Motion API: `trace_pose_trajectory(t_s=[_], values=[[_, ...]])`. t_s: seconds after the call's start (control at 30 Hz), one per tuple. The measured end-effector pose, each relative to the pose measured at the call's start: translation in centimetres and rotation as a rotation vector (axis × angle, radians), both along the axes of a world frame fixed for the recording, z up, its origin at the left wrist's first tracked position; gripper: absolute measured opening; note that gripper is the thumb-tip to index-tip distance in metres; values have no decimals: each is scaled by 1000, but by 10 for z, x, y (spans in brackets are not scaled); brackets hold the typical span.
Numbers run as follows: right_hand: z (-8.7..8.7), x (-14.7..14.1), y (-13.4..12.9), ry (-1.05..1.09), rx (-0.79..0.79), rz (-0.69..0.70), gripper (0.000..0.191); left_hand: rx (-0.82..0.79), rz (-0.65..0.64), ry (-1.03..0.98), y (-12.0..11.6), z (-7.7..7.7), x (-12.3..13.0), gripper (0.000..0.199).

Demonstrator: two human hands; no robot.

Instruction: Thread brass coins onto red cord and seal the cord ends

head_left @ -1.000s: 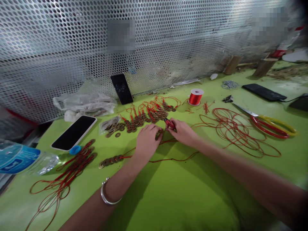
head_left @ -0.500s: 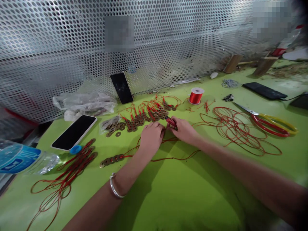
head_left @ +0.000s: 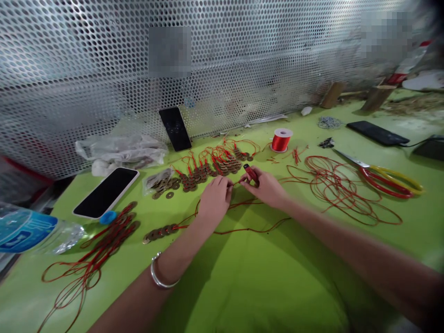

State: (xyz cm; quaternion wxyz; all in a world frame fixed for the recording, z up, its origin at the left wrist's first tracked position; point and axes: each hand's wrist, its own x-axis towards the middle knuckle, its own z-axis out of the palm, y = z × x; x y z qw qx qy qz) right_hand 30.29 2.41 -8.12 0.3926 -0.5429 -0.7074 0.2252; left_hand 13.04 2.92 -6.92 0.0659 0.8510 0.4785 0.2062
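Observation:
My left hand [head_left: 215,194] is closed, pinching a red cord [head_left: 236,183] at its fingertips. Close beside it, my right hand [head_left: 265,186] is closed around a small red lighter [head_left: 250,173] and also touches the cord's other side with its fingertips. No flame shows. Under my left forearm, a string of old-style coins [head_left: 161,232] lies with its red cords running right beneath my hands. Just beyond my fingers are rows of tied coins [head_left: 208,171] with red loops.
Right of my hands lie a tangle of red cord [head_left: 338,187] and scissors [head_left: 385,178]. A red thread spool [head_left: 281,140] stands behind. On the left are a phone [head_left: 107,192], a water bottle [head_left: 38,229] and a bundle of corded coins [head_left: 120,231]. Another phone [head_left: 175,128] leans against the perforated metal panel [head_left: 222,55].
My hands have drawn slightly apart, showing the cord between them. The lighter has tipped more upright and moved a little right in my right hand. The view has shifted slightly.

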Motion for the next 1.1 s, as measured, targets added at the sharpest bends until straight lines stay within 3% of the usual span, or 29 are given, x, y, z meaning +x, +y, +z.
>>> trace_pose_trajectory(t_s=[0.4,1.1], values=[[3,-3,-5,186,-22,9,13,1,-53,-19,-1,0,-2,10],[5,0,-3,181,-4,-12,16,-74,-12,-196,-2,3,-5,6]])
